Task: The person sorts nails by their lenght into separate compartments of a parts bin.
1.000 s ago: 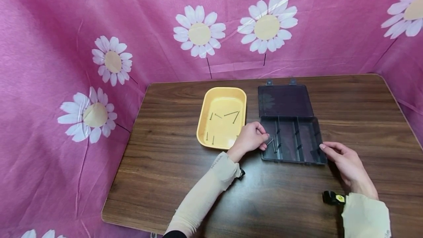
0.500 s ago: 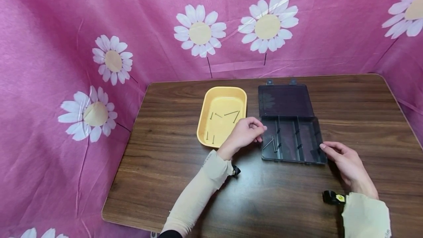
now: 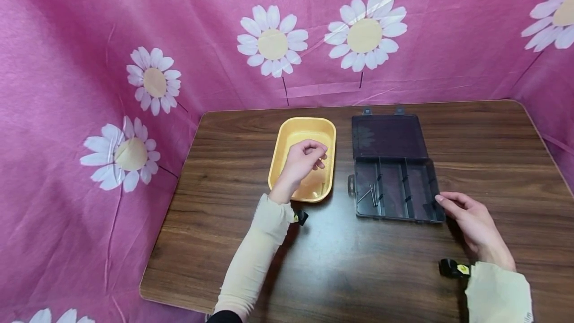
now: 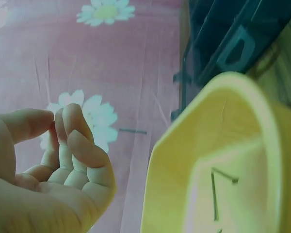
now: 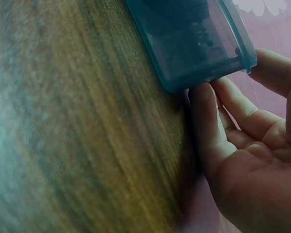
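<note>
My left hand (image 3: 304, 161) hovers over the yellow tray (image 3: 307, 124). In the left wrist view its thumb and forefinger tips come together, the other fingers loosely bent, and nothing shows between them. Thin dark screws (image 4: 215, 196) lie on the tray floor, mostly hidden by the hand in the head view. My right hand (image 3: 475, 223) touches the right side of the dark compartment box (image 3: 392, 191) near its front corner, with fingers against the wall in the right wrist view. Several screws (image 3: 374, 196) lie in the box's left compartment.
The box's lid (image 3: 389, 136) lies folded back behind it, its latches toward the far edge. A handle (image 3: 351, 186) sticks out on the box's left side. Both stand on a wooden table (image 3: 215, 203); a pink flowered cloth (image 3: 215, 24) hangs behind it.
My left hand has moved left from the box's left compartment to above the yellow tray, leaving a screw in the compartment. The right hand stays at the box's edge.
</note>
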Action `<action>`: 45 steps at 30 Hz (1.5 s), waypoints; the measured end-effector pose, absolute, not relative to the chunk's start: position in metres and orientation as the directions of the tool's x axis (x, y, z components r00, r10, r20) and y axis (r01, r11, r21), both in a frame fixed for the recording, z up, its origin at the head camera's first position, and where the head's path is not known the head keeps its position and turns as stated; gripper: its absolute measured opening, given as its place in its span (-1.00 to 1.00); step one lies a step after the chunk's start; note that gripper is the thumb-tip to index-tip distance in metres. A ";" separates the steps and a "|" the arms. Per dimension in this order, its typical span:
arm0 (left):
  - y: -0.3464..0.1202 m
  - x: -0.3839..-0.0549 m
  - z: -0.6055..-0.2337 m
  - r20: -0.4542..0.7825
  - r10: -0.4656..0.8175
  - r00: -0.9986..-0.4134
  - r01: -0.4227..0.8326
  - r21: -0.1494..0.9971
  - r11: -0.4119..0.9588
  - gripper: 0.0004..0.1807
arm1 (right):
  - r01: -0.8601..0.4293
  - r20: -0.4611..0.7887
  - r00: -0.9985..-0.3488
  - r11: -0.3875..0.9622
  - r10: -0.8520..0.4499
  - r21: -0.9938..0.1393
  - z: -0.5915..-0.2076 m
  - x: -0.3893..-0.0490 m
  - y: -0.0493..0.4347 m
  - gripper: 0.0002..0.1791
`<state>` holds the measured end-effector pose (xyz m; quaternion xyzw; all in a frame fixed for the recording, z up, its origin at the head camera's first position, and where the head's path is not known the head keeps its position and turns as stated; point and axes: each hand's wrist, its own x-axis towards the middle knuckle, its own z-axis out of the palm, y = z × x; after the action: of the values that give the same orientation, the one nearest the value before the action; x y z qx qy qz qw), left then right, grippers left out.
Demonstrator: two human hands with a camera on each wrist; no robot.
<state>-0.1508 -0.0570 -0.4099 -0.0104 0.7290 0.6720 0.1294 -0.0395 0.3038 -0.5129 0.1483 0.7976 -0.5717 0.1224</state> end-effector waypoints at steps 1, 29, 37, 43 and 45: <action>-0.060 -0.152 -0.409 -0.200 0.149 -0.968 -0.186 0.977 0.102 -0.82 | 0.376 -0.364 -0.926 0.303 0.097 -0.876 -0.513 -0.040 0.304 -0.57; -0.081 -0.162 -0.436 -0.182 0.023 -0.983 -0.166 0.936 0.312 -0.86 | 0.375 -0.360 -0.927 0.287 0.107 -0.881 -0.514 -0.040 0.302 -0.65; -0.066 -0.169 -0.443 -0.242 0.007 -0.970 -0.204 0.830 0.519 -0.88 | 0.370 -0.355 -0.929 0.279 0.102 -0.886 -0.515 -0.040 0.303 -0.66; -0.057 -0.174 -0.449 -0.253 -0.011 -0.967 -0.197 0.722 0.663 -0.90 | 0.369 -0.355 -0.929 0.297 0.103 -0.881 -0.514 -0.040 0.303 -0.61; -0.055 -0.176 -0.453 -0.268 -0.008 -0.963 -0.199 0.694 0.692 -0.90 | 0.364 -0.351 -0.931 0.293 0.100 -0.884 -0.514 -0.040 0.303 -0.61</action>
<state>-0.1755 -0.0554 -0.4529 -0.0566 0.9116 0.3881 0.1229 -0.0398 0.3028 -0.5139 0.1460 0.7959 -0.5763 0.1145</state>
